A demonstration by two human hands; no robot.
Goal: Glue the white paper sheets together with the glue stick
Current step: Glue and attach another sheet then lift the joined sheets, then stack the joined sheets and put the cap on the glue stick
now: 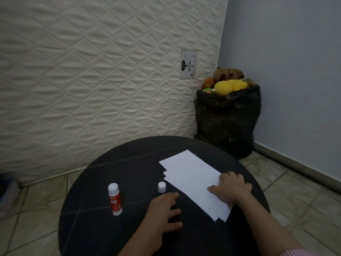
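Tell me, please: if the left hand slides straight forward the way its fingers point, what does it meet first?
Probably the small white cap, standing just beyond the fingertips of the left hand on the dark table. The paper sheets lie slightly right of that line.

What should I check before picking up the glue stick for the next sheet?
1. Glue stick within reach, standing on the table: ok.
2. Cap off, standing apart from the stick: ok.
3. Left hand free, flat on the table: ok.
4. Right hand pressing the paper sheets: ok.
5. Sheet edges aligned: not ok, corners stagger.
6. Glue already spread: cannot tell.
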